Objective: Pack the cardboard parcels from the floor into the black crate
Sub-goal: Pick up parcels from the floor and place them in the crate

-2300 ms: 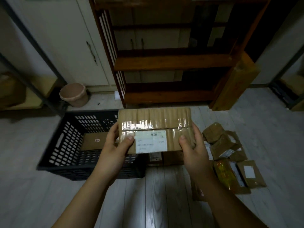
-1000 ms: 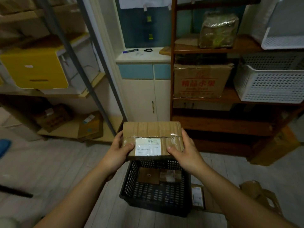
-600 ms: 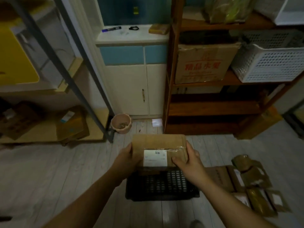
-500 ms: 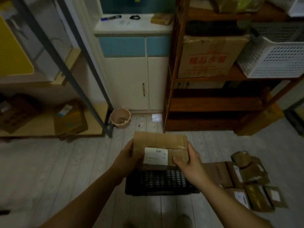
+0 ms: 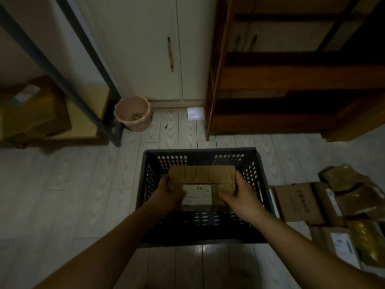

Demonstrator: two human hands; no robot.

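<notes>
- Both arms are reaching forward and down, out over the black crate [image 5: 203,230].
- The left hand [image 5: 169,195] is gripping the left end of a cardboard box [image 5: 202,176]. Its fingers are curling around that end and are closed on the box.
- The right hand [image 5: 239,195] is gripping the right end the same way, with its thumb lying on top and its fingers closed on the box.
- The box is brown, with shiny clear tape across the top and a white label [image 5: 198,193] facing up.
- The box is sitting down inside the crate's walls, level, between the two hands. I cannot tell if it is touching the bottom.
- The crate is standing on the pale wooden floor [image 5: 73,195], with rows of little holes in its sides.
- More brown parcels [image 5: 325,201] are lying on the floor just to the right of the crate, some flat and some crumpled.
- A pink pot [image 5: 133,113] is standing on the floor well behind the crate, near a white cupboard [image 5: 145,49].
- Half a second ago the box was being held up above the crate's rim. Now it is lower, down among the walls.
- The camera is now looking further down, so the upper shelves and the white basket are gone from view.
</notes>
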